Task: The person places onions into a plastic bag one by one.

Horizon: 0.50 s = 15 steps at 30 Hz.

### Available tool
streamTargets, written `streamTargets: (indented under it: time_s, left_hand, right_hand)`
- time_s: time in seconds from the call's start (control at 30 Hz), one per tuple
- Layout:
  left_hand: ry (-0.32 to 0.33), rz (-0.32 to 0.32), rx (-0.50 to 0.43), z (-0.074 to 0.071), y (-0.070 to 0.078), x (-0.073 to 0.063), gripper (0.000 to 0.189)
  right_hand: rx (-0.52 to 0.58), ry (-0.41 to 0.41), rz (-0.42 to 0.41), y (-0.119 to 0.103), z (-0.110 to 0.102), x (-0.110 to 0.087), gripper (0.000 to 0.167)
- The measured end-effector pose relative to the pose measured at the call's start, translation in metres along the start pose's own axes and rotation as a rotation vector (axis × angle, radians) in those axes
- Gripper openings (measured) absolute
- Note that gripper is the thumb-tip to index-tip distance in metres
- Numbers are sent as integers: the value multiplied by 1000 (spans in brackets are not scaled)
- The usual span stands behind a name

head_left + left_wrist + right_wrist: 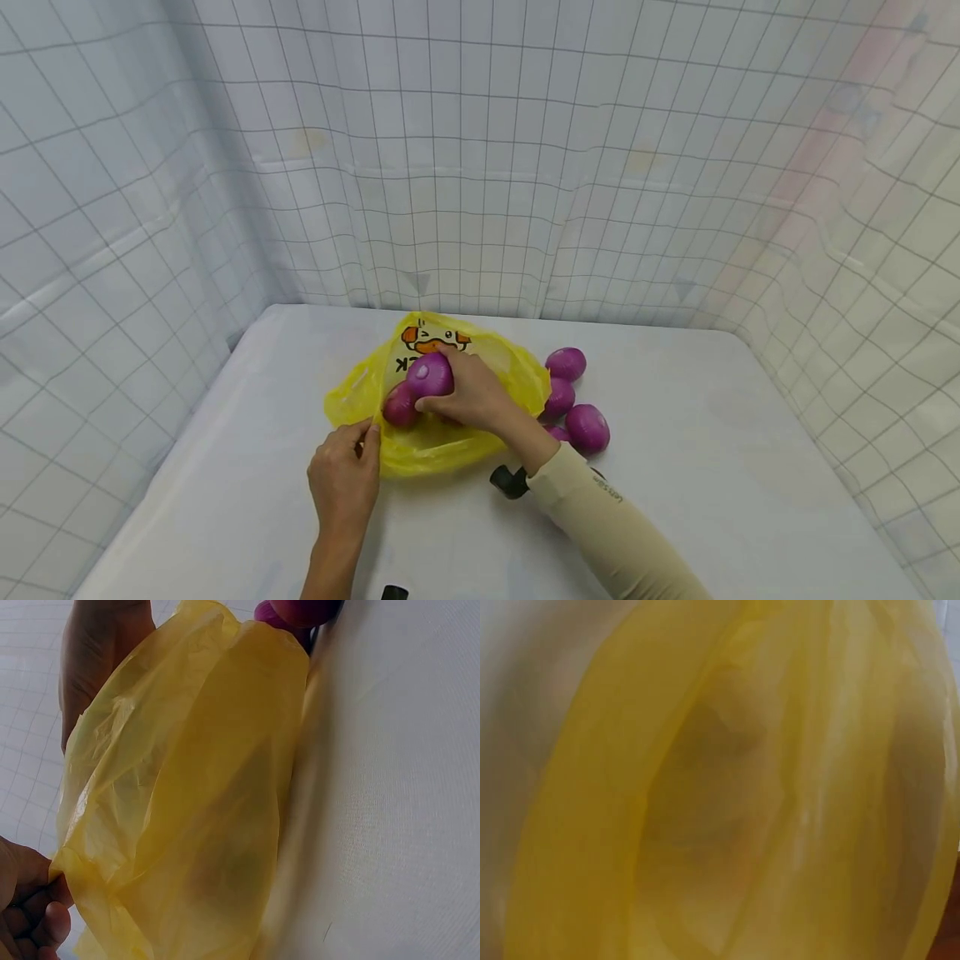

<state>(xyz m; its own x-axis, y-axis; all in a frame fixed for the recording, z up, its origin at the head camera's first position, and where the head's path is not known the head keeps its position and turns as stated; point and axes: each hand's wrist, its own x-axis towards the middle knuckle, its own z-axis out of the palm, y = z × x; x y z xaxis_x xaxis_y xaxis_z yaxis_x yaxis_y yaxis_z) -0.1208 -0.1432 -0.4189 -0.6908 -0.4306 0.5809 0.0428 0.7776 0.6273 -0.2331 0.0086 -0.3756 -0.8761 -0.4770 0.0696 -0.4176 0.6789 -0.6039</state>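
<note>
A yellow plastic bag [450, 460] with a duck print lies spread on the table, its mouth toward the person. My left hand [345, 471] pinches the bag's near left edge between thumb and finger; the left wrist view shows this hand [30, 904] at the film's edge. Reaching in over the bag, my right hand [474, 390] grips a purple onion [431, 375]. Just below it, inside the bag, sits a redder onion [401, 406]. Yellow film fills most of the right wrist view, so the fingers are hidden there.
Several purple onions [588, 429] lie on the white table [675, 433] just right of the bag, close to the right forearm. Grid-patterned white sheeting [480, 167] stands behind the table and on both sides. A black camera piece [510, 482] sits at the right wrist.
</note>
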Motion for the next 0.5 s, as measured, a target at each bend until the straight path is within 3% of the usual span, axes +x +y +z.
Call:
streamTargets:
  time_s: [0.5]
  left_hand:
    - [4, 23, -1, -1, 2, 0, 10]
  right_hand:
    - [-104, -66, -22, -2, 10, -5, 85]
